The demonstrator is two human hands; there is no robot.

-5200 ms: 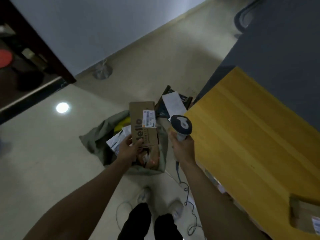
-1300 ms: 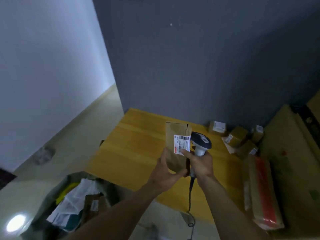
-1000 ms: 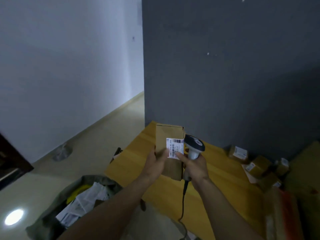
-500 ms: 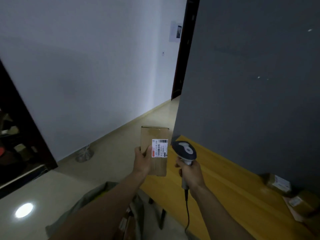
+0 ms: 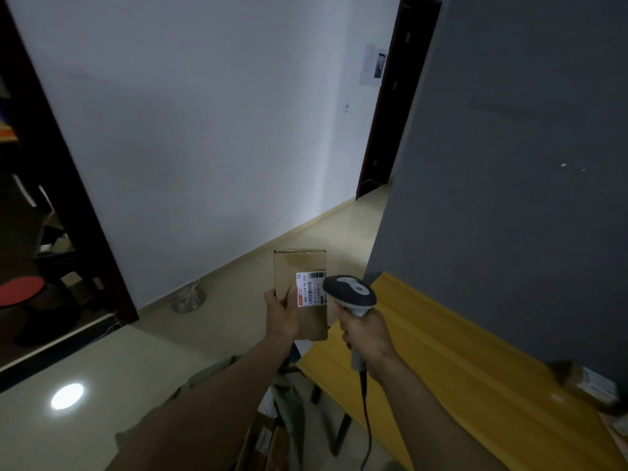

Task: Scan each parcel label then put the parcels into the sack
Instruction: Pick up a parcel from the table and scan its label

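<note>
My left hand [image 5: 281,314] grips a brown cardboard parcel [image 5: 299,266] upright in front of me, thumb across its face beside the white barcode label [image 5: 311,288]. My right hand [image 5: 363,329] grips the handle of a grey and white corded scanner [image 5: 350,292], whose head sits just right of the label. The grey-green sack [image 5: 289,409] lies on the floor below my left forearm, mostly hidden by it, with parcels showing inside.
A yellow wooden table [image 5: 458,368] runs along the dark grey wall on the right, with a labelled parcel [image 5: 591,385] at its far end. A dark doorway [image 5: 44,232] opens on the left. A small plastic bag [image 5: 188,297] lies against the white wall.
The view has swung left and up, away from the table. Both hands have kept the parcel and scanner raised together, with the scanner head staying beside the label.
</note>
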